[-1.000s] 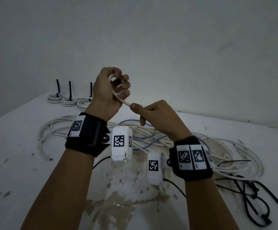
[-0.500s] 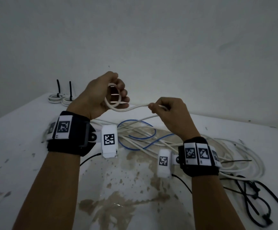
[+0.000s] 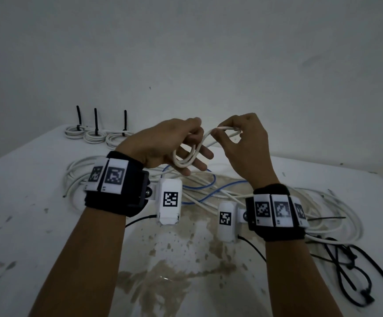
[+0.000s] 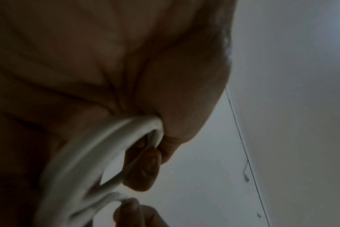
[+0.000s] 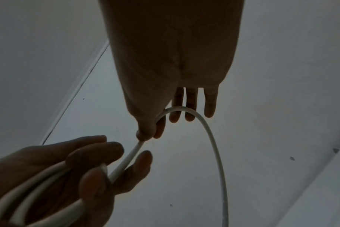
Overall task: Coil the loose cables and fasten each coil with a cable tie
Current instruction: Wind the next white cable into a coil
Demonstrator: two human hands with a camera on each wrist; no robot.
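Note:
Over the table, my left hand [image 3: 192,148] holds a small coil of white cable [image 3: 183,162], the loops hanging across its partly spread fingers. My right hand [image 3: 222,133] is close beside it and pinches the same cable between thumb and forefinger, arching it toward the coil. In the left wrist view the coil [image 4: 87,153] runs under the thumb. In the right wrist view the cable [image 5: 210,130] bends over my right hand [image 5: 149,130] and runs down into my left hand [image 5: 99,165], whose fingers curl round the loops.
Three tied coils [image 3: 94,136] with upright black ties stand at the back left. A pile of loose white cables [image 3: 323,202] and a blue cable [image 3: 199,186] lies under the hands. Black cable ties [image 3: 346,271] lie at the right. A brown stain [image 3: 174,271] marks the near table.
My right hand has swung the cable up and in toward the left hand, closing the gap. My left hand has turned and dropped a little, and the coil now hangs lower across its fingers.

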